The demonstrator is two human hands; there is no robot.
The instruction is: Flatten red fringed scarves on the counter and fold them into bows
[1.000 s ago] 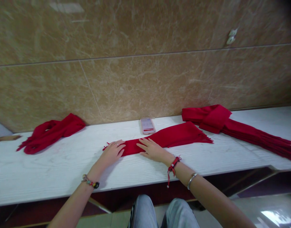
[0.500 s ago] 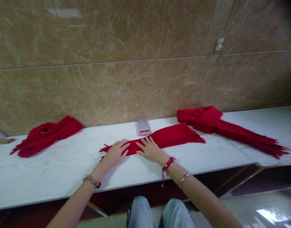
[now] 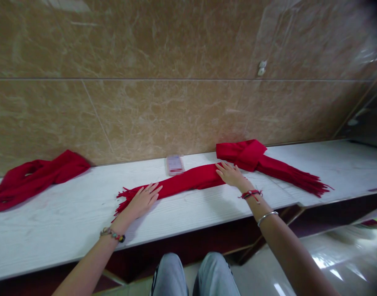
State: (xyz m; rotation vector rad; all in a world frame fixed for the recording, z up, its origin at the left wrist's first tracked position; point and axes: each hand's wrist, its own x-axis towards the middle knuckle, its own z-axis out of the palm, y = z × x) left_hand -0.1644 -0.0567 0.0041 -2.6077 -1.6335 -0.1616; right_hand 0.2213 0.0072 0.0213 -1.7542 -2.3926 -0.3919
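Observation:
A red fringed scarf [image 3: 188,181] lies stretched lengthwise on the white bench top [image 3: 188,218] in front of me. My left hand [image 3: 144,200] rests flat on it near the fringed left end, fingers extended. At the right end my right hand [image 3: 231,174] lies on the cloth with its fingers outstretched, hiding most of the fringe there. Neither hand grips the fabric.
A second red scarf [image 3: 240,155], folded over with its fringe spread, lies to the right near the wall [image 3: 176,119]. Another bunched red scarf [image 3: 43,176] is at the left. Behind the middle scarf sits a phone [image 3: 175,165]. Dark shelf openings run below the front edge.
My right hand has slid right along the scarf to its far end. My left hand stays near the left fringe. The scarf looks narrower on its right side, and the view has shifted right.

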